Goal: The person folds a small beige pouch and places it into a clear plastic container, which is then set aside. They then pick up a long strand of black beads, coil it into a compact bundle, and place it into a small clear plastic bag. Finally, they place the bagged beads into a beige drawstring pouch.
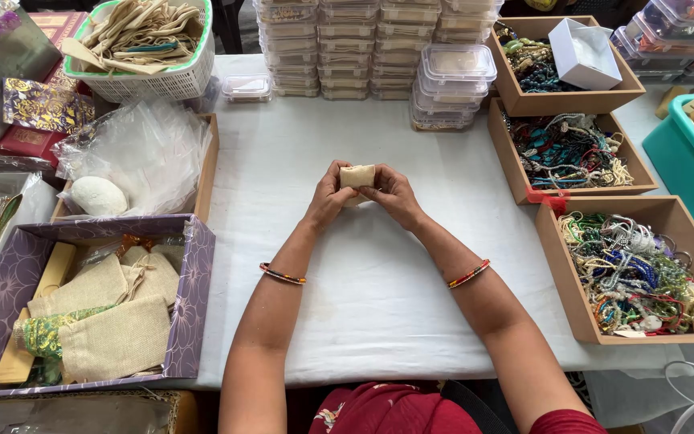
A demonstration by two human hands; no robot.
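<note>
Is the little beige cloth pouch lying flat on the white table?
No, both hands, left hand and right hand, hold the small beige cloth pouch up above the white table.

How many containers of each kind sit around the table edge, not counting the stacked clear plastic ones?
Brown trays of beaded jewellery: 3
Purple patterned box of cloth pouches: 1
White woven basket: 1
Teal bin: 1
Brown tray holding clear bags: 1
Total: 7
</note>
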